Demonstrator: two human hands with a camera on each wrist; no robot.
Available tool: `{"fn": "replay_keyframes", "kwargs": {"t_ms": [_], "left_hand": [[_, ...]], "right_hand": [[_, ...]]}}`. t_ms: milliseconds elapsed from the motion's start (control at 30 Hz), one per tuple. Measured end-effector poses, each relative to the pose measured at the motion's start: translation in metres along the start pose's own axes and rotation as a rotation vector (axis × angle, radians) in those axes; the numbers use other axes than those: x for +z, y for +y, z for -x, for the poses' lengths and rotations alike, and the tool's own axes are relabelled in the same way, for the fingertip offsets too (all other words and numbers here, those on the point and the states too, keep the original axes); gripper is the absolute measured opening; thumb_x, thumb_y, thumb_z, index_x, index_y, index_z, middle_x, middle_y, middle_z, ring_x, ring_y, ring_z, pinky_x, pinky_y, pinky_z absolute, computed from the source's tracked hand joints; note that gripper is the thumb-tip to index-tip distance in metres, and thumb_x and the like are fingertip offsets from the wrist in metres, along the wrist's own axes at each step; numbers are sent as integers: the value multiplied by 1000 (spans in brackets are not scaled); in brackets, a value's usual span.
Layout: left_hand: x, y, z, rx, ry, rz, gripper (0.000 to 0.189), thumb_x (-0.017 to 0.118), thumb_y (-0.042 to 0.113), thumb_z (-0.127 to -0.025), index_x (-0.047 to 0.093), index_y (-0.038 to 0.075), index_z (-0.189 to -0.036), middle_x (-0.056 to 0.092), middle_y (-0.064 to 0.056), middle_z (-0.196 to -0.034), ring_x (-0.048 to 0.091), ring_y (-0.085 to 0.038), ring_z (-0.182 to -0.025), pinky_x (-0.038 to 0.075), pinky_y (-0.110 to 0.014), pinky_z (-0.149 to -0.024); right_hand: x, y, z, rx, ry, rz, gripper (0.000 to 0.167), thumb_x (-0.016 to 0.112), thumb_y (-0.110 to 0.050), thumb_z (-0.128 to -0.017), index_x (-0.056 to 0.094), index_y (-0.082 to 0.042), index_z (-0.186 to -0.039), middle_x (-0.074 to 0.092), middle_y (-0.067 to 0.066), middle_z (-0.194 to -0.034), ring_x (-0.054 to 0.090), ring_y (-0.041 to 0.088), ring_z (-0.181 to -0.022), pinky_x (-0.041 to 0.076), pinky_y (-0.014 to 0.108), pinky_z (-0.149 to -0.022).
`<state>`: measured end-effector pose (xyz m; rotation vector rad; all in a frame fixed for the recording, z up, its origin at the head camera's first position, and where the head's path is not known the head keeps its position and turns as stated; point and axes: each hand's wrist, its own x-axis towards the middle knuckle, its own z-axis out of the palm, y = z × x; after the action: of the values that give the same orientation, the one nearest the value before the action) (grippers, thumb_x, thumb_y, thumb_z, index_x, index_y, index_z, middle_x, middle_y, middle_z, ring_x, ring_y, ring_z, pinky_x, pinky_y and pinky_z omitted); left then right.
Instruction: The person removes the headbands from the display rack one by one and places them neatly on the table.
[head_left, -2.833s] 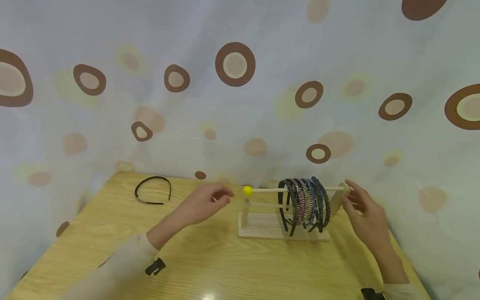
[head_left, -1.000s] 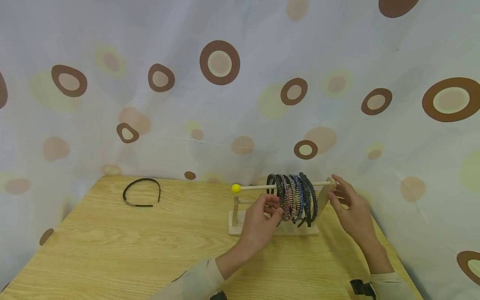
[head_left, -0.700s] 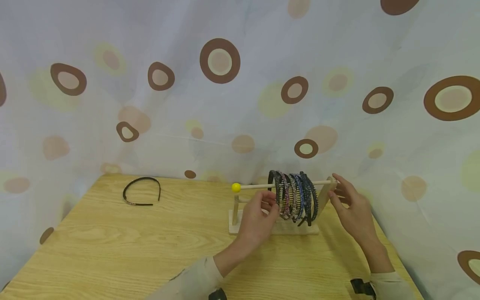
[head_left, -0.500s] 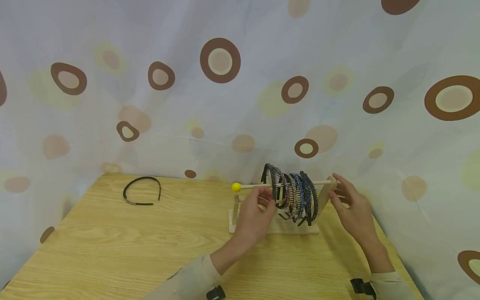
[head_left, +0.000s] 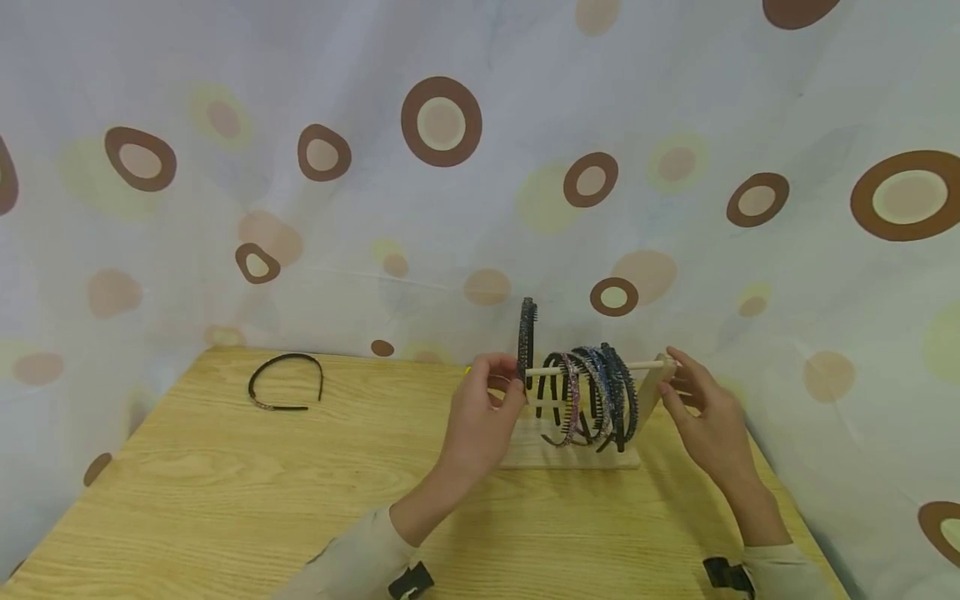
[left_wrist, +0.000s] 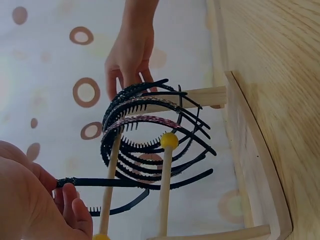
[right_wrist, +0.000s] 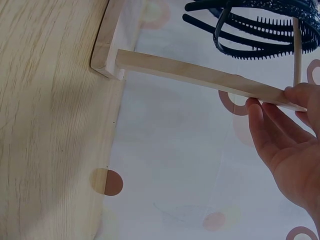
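Note:
A light wooden headband stand (head_left: 570,458) has an upper rod and a lower rod, each tipped with a yellow ball (left_wrist: 169,140). My left hand (head_left: 480,417) pinches a dark glittery headband (head_left: 527,333) between thumb and fingers, near the rods' left end. In the head view this headband stands edge-on and rises above the upper rod. With thumb and fingers, my right hand (head_left: 708,425) grips the top of the stand's right upright (right_wrist: 200,76). Several toothed headbands still hang on the rods, among them a pink one (head_left: 574,400) and dark blue ones.
A single thin black headband (head_left: 285,357) lies at the back left of the wooden table (head_left: 225,483). Behind the table hangs a pale curtain (head_left: 480,225) with brown ring patterns, close to the stand.
My left hand came from the left to the hanging headbands, took hold of the leftmost one and drew it left and up along the rods. My right hand keeps its grip on the upright.

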<state>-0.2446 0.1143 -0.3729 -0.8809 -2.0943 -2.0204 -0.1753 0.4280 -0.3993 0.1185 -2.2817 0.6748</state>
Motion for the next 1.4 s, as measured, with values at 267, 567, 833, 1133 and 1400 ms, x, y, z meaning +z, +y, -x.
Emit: {"fn": "replay_keyframes", "kwargs": {"t_ms": [267, 567, 833, 1133, 1400], "left_hand": [[-28, 5, -1, 56, 26, 6, 22, 57, 6, -102, 56, 7, -124, 61, -3, -111, 57, -17, -100, 47, -41, -86], [-58, 8, -3, 115, 33, 68, 22, 56, 6, -103, 55, 7, -125, 60, -6, -115, 56, -20, -105, 45, -43, -89], [-96, 15, -3, 133, 54, 67, 23, 56, 5, -103, 54, 3, -127, 59, -10, -118, 55, -22, -111, 46, -42, -94], [-149, -12, -17, 122, 117, 24, 26, 56, 7, -105, 55, -2, -129, 59, -13, -115, 58, -23, -106, 48, -28, -87], [-176, -63, -34, 7, 118, 19, 32, 55, 15, -107, 55, -2, -135, 58, -13, -121, 55, -21, -108, 50, -32, -87]], "right_hand": [[1, 0, -1, 30, -8, -24, 60, 67, -1, -98, 49, -20, -153, 68, 21, -121, 59, -4, -103, 44, 7, -83], [-1, 1, 3, 45, 6, -33, 60, 66, -1, -99, 50, -23, -153, 68, 20, -121, 55, -12, -102, 45, 7, -82], [-4, 1, 6, 43, 12, -38, 61, 66, 1, -98, 50, -20, -152, 68, 21, -121, 54, -13, -103, 44, 7, -83], [-8, 3, 6, 48, 22, -7, 62, 67, 1, -97, 50, -21, -152, 68, 22, -120, 52, -16, -101, 43, 5, -81], [-4, 2, 6, 53, 25, -22, 61, 66, 1, -98, 51, -22, -152, 68, 21, -120, 54, -15, -101, 44, 6, -82]]}}
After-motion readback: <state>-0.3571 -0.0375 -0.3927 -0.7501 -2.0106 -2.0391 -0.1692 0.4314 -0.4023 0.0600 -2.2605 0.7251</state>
